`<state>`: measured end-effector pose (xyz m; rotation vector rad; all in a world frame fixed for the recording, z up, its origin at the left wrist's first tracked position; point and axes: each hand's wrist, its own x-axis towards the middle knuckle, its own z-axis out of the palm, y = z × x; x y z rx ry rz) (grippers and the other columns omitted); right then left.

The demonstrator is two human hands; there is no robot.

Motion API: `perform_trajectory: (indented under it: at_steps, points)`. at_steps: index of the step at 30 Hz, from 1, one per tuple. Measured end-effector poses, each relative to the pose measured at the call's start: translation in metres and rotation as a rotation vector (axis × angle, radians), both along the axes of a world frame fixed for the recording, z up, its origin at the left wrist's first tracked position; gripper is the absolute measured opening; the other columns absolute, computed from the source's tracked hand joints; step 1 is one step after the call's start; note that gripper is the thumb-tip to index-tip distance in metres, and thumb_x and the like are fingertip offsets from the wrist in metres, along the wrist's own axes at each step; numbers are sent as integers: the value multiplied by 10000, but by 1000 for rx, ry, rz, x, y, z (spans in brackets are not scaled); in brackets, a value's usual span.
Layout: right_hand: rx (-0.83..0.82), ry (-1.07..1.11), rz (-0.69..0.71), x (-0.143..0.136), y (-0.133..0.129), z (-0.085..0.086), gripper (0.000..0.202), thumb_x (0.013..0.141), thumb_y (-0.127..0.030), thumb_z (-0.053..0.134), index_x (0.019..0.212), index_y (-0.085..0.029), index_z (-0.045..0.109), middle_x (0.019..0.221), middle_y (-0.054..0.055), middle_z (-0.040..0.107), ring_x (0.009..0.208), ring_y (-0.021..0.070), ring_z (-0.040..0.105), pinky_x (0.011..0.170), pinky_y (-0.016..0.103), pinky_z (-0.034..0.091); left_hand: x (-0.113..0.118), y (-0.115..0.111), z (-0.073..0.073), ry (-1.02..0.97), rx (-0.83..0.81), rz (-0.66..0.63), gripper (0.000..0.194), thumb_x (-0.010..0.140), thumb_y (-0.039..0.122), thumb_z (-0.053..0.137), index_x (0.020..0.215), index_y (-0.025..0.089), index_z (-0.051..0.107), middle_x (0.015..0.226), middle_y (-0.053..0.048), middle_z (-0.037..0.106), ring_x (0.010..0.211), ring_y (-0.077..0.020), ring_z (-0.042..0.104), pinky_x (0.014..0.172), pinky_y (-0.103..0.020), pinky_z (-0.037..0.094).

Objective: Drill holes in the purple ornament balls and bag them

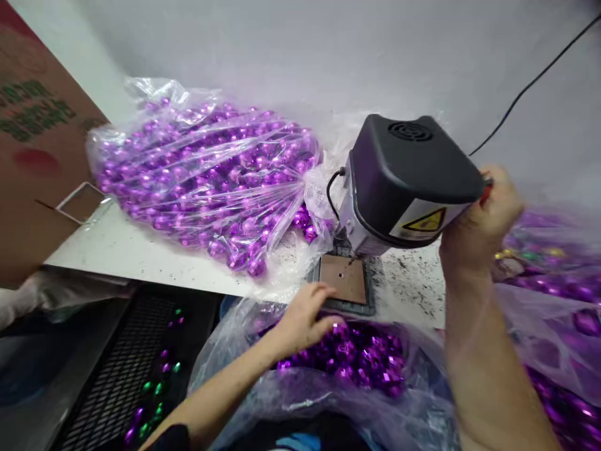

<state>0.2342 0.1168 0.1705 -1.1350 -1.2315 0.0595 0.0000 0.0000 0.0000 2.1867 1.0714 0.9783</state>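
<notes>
Lying right by the fingertips of the left hand [307, 316], the flat brown square plate with a small dark hole [352, 291] sits just below the boxy black-topped machine [413, 169]. That hand's fingers are loosely curled, thumb apart, above shiny purple beads [357, 360] in an open clear plastic bag [319, 391]; I can't tell whether they touch the plate. The right hand [486, 216] is closed around the machine's red handle [487, 190].

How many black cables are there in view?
2: a short cable left of the machine, a long cable from behind it to upper right. More may be hidden.
</notes>
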Motion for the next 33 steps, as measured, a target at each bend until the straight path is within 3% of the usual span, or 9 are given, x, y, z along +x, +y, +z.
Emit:
perform_trajectory:
  at_steps: [2, 5, 9, 12, 15, 19, 24, 30, 33]
  points:
    - [-15, -12, 8, -2, 0, 2, 438, 862, -558, 552, 658, -200, 404, 575, -60, 299, 519, 46, 295, 470, 198, 200, -10, 55, 7, -52, 28, 189, 236, 1005, 329, 552, 1171, 186, 639, 1136, -89, 685, 1088, -216, 637, 963, -360, 508]
    - [-36, -25, 16, -3, -1, 3, 474, 861, -603, 554, 655, -197, 422, 570, -59, 308, 513, 47, 305, 467, 204, 209, -13, 124, 16, 74, 44, 432, 233, 1022, 191, 436, 1099, 165, 654, 1087, -105, 696, 1060, -216, 636, 971, -361, 489]
    - [-55, -17, 12, -2, -1, 2, 518, 846, -677, 550, 677, -196, 459, 564, -56, 344, 506, 55, 335, 466, 212, 229, 1, 165, 15, 489, 58, 372, 258, 923, 123, 533, 1159, 154, 634, 1167, -137, 669, 1159, -270, 601, 1003, -388, 463]
    - [-82, -20, 26, 0, -1, 1, 526, 844, -697, 544, 697, -197, 475, 557, -56, 360, 498, 59, 342, 463, 214, 234, 2, 160, 6, 550, 15, 401, 317, 897, 180, 591, 1212, 141, 592, 1170, -158, 639, 1114, -302, 623, 939, -409, 484]
    - [-82, -22, 49, 0, -2, 1, 558, 836, -735, 528, 692, -199, 469, 551, -57, 342, 491, 60, 333, 459, 220, 223, -16, 145, -3, 476, -111, 479, 397, 905, 283, 637, 1270, 155, 544, 1243, -163, 591, 1069, -295, 647, 884, -396, 506]
    - [-52, -11, 26, -2, -1, 1, 620, 805, -805, 503, 674, -202, 449, 563, -52, 335, 498, 60, 333, 468, 226, 220, -43, 124, -8, 38, -240, 477, 516, 802, 295, 757, 1265, 189, 555, 1257, -128, 580, 1106, -287, 622, 926, -417, 511]
    - [-53, -16, 15, -2, 1, 1, 634, 795, -822, 503, 670, -203, 447, 573, -47, 326, 520, 63, 326, 492, 228, 204, -52, 90, -3, -605, -628, 304, 612, 735, 377, 823, 1266, 213, 568, 1183, -80, 625, 959, -202, 646, 765, -302, 529]
    - [-37, -14, 4, -3, 1, 4, 693, 742, -889, 483, 651, -205, 425, 559, -52, 298, 514, 65, 296, 494, 236, 175, -60, 57, 15, -1028, -812, 121, 658, 793, 419, 803, 1372, 273, 526, 1130, -66, 667, 892, -187, 704, 719, -268, 515]
    - [-26, -28, -7, -4, 1, 4, 704, 747, -899, 451, 657, -201, 430, 557, -51, 312, 517, 65, 306, 502, 235, 181, -65, 47, 18, -1135, -876, 102, 672, 725, 387, 868, 1318, 265, 576, 1084, -59, 678, 844, -165, 700, 691, -249, 506]
